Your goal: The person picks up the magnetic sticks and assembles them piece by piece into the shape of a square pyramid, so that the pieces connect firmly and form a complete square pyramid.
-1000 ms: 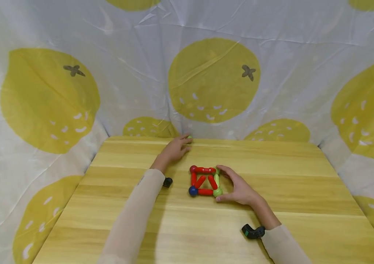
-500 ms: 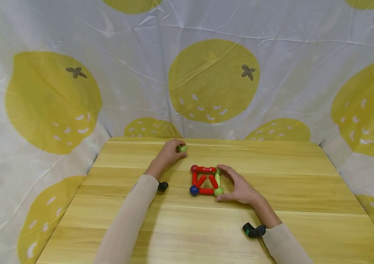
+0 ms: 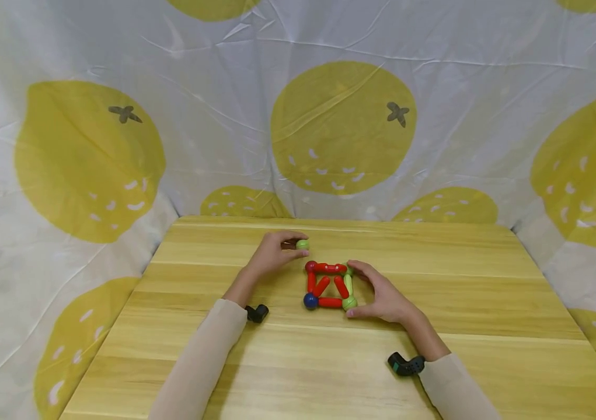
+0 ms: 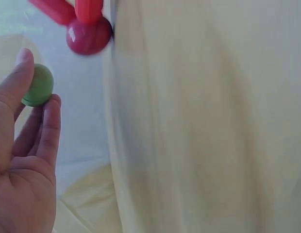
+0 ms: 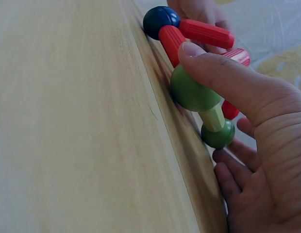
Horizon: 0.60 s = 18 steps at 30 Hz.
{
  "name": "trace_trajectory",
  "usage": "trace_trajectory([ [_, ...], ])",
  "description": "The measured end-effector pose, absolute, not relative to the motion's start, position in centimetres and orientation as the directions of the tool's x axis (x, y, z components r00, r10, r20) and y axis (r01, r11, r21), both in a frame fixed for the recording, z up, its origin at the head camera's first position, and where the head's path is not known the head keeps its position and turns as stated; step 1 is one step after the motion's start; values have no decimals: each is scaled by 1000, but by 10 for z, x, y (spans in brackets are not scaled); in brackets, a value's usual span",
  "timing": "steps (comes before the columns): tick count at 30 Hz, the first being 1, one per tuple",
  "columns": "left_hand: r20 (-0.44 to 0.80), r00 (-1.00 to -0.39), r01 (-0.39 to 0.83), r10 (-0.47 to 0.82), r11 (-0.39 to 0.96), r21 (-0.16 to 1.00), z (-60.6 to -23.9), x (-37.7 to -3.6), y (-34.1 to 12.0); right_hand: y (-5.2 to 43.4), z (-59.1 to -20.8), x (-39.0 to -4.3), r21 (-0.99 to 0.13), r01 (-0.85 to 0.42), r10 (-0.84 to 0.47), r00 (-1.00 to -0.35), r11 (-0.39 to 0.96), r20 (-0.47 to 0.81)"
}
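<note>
My left hand pinches a loose light-green ball between thumb and fingertips, just beyond the far left corner of a magnetic stick-and-ball frame. That square frame has a dark red ball, a blue ball and two green balls at its corners. Red rods form three sides, and a yellow-green rod forms the right one. Two further red rods slant inward from the near corners. My right hand grips the right side, thumb at the near green ball, fingers by the far green ball.
A wooden table lies under both hands. Behind it hangs a pale cloth printed with large yellow fruit, which also covers both sides. Black wrist devices sit on both wrists.
My left hand has come back from the table's far edge with the green ball, then moved slightly right toward the frame. My right hand and the frame have stayed put.
</note>
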<state>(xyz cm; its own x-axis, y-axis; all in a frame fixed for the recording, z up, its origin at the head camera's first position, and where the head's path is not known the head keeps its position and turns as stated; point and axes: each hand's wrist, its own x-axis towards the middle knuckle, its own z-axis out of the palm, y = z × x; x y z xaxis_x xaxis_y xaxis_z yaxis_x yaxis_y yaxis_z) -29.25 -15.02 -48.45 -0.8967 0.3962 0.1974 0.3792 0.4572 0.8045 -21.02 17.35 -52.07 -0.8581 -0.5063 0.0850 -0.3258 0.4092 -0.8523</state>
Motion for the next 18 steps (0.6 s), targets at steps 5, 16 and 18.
trace_trajectory([
  [5, 215, -880, 391, 424, 385, 836, -483, -277, -141, 174, -521, -211, -844, -327, -505, -859, 425, 78],
  [16, 309, -816, 482, 488, 281, 830, -472, -254, -120, 175, -521, -211, -845, -339, -514, -853, 414, 91],
  [18, 312, -803, 495, 508, 277, 823, -472, -251, -116, 175, -521, -212, -843, -335, -512, -855, 421, 84],
])
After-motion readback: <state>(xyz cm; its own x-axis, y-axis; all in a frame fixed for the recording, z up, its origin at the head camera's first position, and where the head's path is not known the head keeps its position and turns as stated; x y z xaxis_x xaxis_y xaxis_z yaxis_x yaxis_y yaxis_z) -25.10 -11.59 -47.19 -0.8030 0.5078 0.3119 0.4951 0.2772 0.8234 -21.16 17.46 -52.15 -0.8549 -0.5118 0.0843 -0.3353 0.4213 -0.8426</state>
